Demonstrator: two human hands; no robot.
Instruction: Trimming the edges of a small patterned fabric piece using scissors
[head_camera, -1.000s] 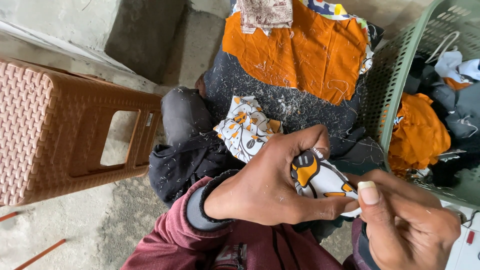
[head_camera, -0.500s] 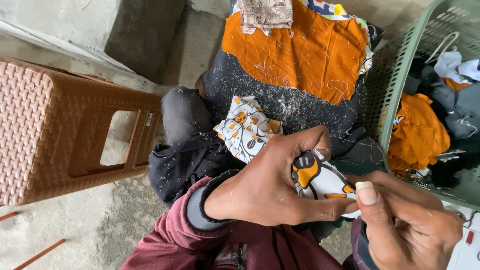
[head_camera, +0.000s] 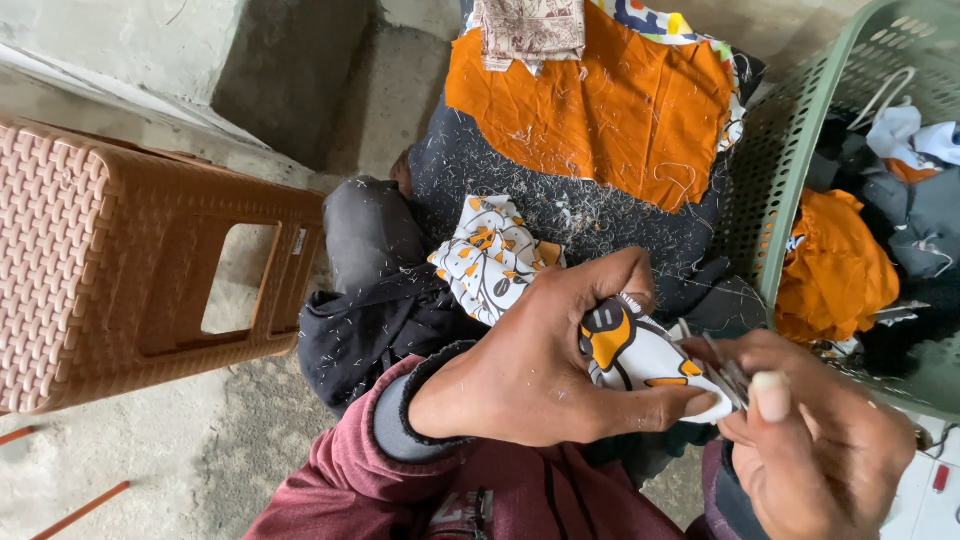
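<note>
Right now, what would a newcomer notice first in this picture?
Low in the middle, the left hand grips a white printed cloth while the right hand pinches a small metal tool at its edge. Above lies an orange cloth, with a green basket at right.

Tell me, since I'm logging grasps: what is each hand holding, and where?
The left hand grips the white, orange-patterned cloth near its edge. The right hand pinches a small metal tool; its kind cannot be told.
</note>
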